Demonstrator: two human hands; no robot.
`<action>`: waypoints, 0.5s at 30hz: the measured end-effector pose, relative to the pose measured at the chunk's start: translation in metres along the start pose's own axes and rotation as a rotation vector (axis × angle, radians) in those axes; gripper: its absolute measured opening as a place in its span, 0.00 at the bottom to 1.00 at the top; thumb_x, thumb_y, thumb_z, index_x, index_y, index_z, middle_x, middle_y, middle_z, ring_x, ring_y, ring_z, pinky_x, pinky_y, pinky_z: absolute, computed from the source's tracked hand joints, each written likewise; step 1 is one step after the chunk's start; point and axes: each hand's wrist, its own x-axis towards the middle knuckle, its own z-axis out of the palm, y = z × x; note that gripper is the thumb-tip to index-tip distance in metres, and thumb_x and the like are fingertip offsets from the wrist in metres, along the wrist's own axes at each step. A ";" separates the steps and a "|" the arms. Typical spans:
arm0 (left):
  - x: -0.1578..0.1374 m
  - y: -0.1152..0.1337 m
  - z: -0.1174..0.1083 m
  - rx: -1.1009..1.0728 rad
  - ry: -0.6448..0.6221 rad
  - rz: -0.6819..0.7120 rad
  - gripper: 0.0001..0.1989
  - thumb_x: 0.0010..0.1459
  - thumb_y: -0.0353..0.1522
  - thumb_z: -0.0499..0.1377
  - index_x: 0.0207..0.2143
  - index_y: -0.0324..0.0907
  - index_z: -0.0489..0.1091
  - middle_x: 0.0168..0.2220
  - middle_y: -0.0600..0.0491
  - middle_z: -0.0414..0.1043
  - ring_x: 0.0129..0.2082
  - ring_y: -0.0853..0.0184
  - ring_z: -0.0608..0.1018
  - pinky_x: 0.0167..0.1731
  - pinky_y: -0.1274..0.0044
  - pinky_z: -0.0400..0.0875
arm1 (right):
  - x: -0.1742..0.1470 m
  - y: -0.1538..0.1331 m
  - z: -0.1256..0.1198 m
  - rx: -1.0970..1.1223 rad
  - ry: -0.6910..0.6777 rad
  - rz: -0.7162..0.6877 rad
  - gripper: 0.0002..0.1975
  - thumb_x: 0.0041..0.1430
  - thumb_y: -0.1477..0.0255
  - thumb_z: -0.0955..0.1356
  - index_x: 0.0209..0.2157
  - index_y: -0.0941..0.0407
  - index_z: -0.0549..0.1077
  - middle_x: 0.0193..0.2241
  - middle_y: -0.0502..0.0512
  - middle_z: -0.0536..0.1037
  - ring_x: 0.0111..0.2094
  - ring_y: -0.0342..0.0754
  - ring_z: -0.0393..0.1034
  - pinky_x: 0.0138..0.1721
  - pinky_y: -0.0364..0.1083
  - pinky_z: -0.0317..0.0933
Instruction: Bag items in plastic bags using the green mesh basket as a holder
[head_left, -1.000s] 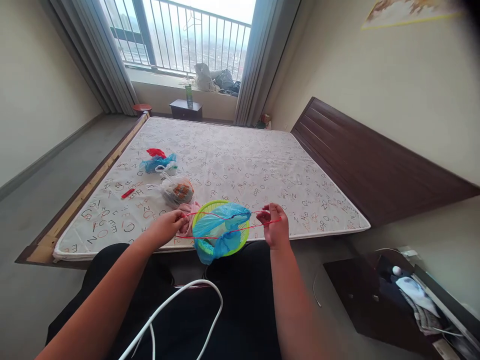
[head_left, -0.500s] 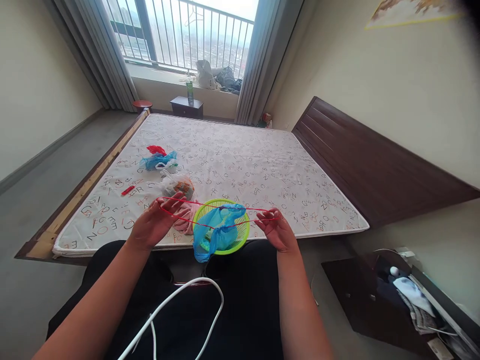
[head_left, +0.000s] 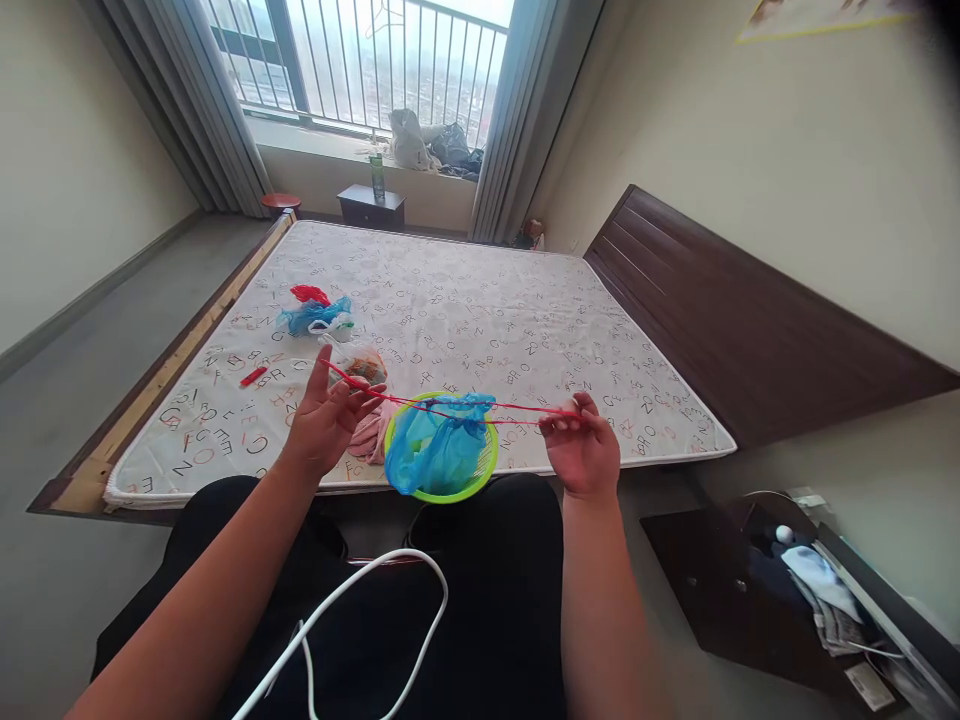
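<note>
Just below the frame's centre, the open-fingered left hand (head_left: 319, 425) is hooking the red string (head_left: 521, 407) and the right hand (head_left: 585, 450) gripping it, their separation apparently holding it taut across the blue bag (head_left: 446, 458), which the green basket (head_left: 450, 495) is cradling.

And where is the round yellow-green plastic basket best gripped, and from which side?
The basket is probably best pinched at its right rim, coming from the right, below the thin red string stretched across. That narrow edge shows bare, while the crumpled blue plastic bag overhangs the front-left rim, near the pink cloth.
</note>
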 end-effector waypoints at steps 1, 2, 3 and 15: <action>0.001 -0.001 0.002 0.004 0.004 0.000 0.38 0.58 0.32 0.69 0.68 0.58 0.60 0.36 0.55 0.80 0.45 0.57 0.84 0.49 0.63 0.77 | -0.001 -0.002 0.004 0.016 0.003 -0.040 0.11 0.54 0.73 0.70 0.41 0.49 0.75 0.22 0.42 0.66 0.28 0.41 0.68 0.43 0.47 0.71; 0.003 -0.003 0.005 0.001 0.010 -0.003 0.38 0.58 0.33 0.69 0.68 0.56 0.60 0.35 0.56 0.79 0.44 0.57 0.84 0.49 0.63 0.77 | -0.002 -0.003 0.007 0.026 0.006 -0.075 0.11 0.55 0.72 0.70 0.42 0.48 0.75 0.23 0.42 0.66 0.30 0.41 0.69 0.47 0.49 0.71; 0.004 -0.004 0.009 -0.004 0.016 -0.008 0.37 0.57 0.33 0.69 0.67 0.55 0.61 0.34 0.56 0.78 0.43 0.58 0.84 0.50 0.63 0.77 | -0.002 -0.003 0.011 0.027 0.012 -0.109 0.12 0.55 0.72 0.70 0.43 0.48 0.75 0.24 0.42 0.67 0.33 0.42 0.71 0.50 0.51 0.70; -0.009 -0.025 0.052 -0.021 -0.062 -0.178 0.32 0.60 0.33 0.65 0.65 0.56 0.61 0.29 0.60 0.71 0.14 0.81 0.62 0.15 0.86 0.61 | -0.009 0.020 0.034 -0.365 0.102 -0.168 0.13 0.58 0.60 0.74 0.42 0.43 0.71 0.31 0.42 0.68 0.17 0.35 0.49 0.18 0.39 0.56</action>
